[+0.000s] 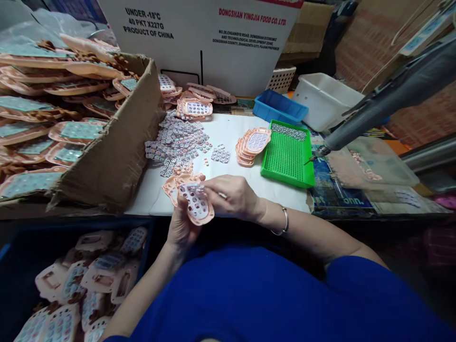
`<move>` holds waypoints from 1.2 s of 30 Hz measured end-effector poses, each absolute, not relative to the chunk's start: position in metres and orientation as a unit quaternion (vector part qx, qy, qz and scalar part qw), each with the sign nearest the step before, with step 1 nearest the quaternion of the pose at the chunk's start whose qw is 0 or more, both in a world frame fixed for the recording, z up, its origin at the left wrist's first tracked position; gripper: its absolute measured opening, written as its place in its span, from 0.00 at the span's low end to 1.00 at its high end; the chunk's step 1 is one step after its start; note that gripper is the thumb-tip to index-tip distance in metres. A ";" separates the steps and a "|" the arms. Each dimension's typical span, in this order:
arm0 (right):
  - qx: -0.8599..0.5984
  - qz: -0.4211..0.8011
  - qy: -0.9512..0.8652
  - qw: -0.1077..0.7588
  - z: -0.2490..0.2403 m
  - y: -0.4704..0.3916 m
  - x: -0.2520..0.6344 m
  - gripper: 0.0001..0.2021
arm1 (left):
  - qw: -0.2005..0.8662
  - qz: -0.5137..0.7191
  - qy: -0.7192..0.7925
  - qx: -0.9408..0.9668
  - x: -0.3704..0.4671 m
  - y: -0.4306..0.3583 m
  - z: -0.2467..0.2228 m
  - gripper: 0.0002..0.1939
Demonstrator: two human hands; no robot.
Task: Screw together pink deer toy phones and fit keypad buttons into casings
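My left hand (183,225) grips an orange plastic shell (201,216) with a white panel full of dark holes, tilted up over the table's front edge. My right hand (233,194) is closed at the panel's upper part, its fingertips on a small pale piece (199,188) too blurred to make out. Another orange shell (171,187) lies just behind the held one. Beyond them spreads a pile of small printed key pieces (178,142), with a smaller group of keys (220,155) to its right. Several shells with white panels (251,145) are stacked farther right.
A cardboard box (124,128) of shells stands left, a blue bin (151,237) of assembled pieces below it. A green tray (311,166) with small metal parts lies right, near a hanging screwdriver (322,151). Behind are a blue tray (274,111) and white tub (313,107).
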State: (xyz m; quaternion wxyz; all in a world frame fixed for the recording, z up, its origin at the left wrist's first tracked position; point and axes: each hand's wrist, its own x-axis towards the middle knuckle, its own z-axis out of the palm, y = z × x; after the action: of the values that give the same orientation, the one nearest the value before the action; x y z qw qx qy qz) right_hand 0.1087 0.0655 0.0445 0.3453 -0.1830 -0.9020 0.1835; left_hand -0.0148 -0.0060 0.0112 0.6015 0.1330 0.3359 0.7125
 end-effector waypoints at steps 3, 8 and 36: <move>-0.293 0.388 -0.796 0.361 0.049 0.069 0.113 0.13 | 0.592 0.732 0.316 0.121 -0.012 -0.005 0.016 0.44; -0.325 0.524 -0.707 0.347 0.053 0.071 0.114 0.14 | 0.602 0.732 0.292 0.130 -0.010 -0.004 0.021 0.45; -0.118 0.246 -0.897 0.347 0.061 0.071 0.110 0.12 | 0.574 0.759 0.279 0.126 -0.009 -0.009 0.010 0.46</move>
State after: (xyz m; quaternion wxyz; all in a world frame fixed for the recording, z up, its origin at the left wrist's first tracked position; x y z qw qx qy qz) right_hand 0.1103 0.0705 0.0608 0.3467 -0.1184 -0.8975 0.2456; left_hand -0.0086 -0.0085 0.0098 0.5744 0.1259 0.2789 0.7592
